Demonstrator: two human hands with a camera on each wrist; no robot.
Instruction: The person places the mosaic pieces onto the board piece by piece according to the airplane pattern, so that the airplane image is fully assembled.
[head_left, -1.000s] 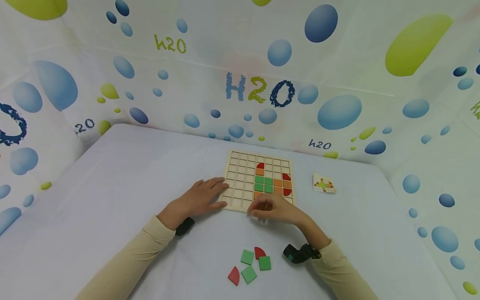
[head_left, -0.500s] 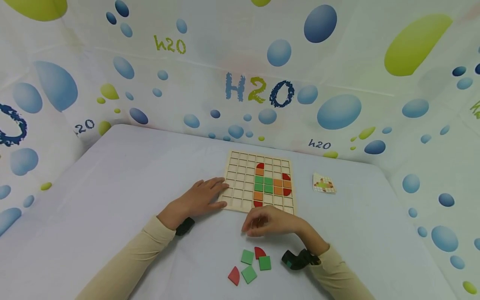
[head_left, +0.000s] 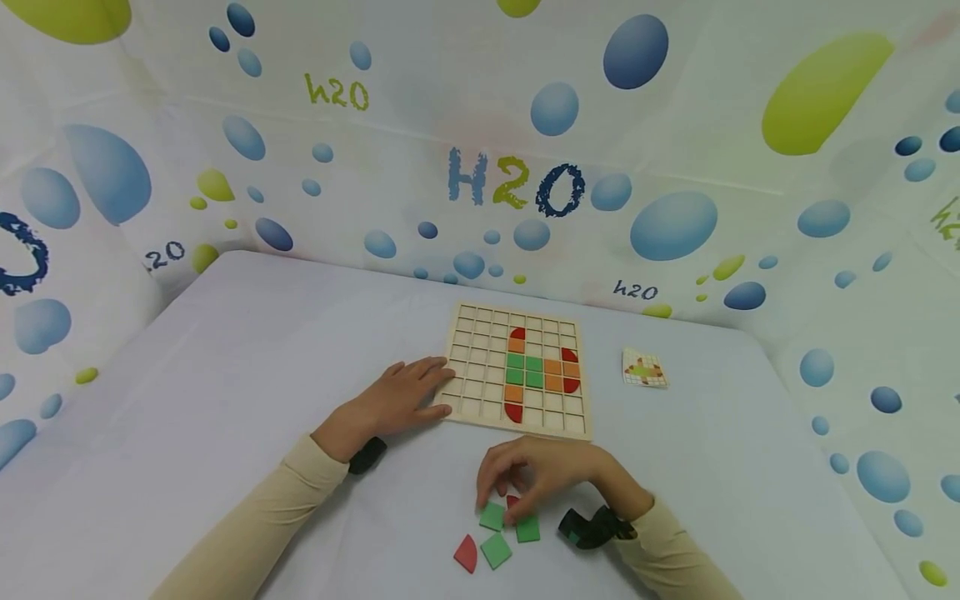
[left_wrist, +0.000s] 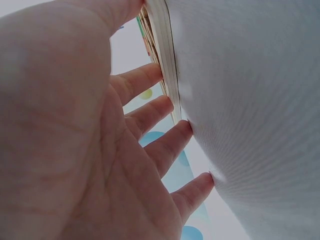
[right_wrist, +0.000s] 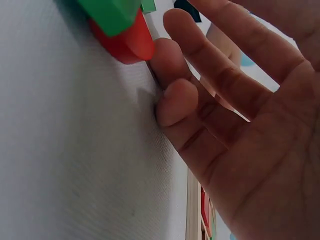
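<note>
A wooden grid board (head_left: 474, 354) lies on the table with green and orange square tiles and red quarter-round tiles set in its cells. My left hand (head_left: 392, 404) rests at its left edge, fingers spread; the left wrist view shows fingertips against the board's side (left_wrist: 167, 55). Nearer me, my right hand (head_left: 543, 468) hovers low over loose tiles, with its thumb and fingers apart on either side of a green square tile (head_left: 492, 516). A red quarter-round tile (head_left: 512, 502) is partly hidden beneath this hand. In the right wrist view, a red tile (right_wrist: 125, 47) lies beside the fingertips.
Two more green square tiles (head_left: 496, 551) and another red quarter-round tile (head_left: 466, 553) lie loose nearby. A small pattern card (head_left: 643, 368) sits right of the board. A printed cloth backdrop (head_left: 480, 108) stands behind the white table (head_left: 315, 325).
My right hand has moved from the board's near edge toward me, down to the loose tiles. A red quarter-round tile at the board's lower edge is now uncovered. My left hand stays put.
</note>
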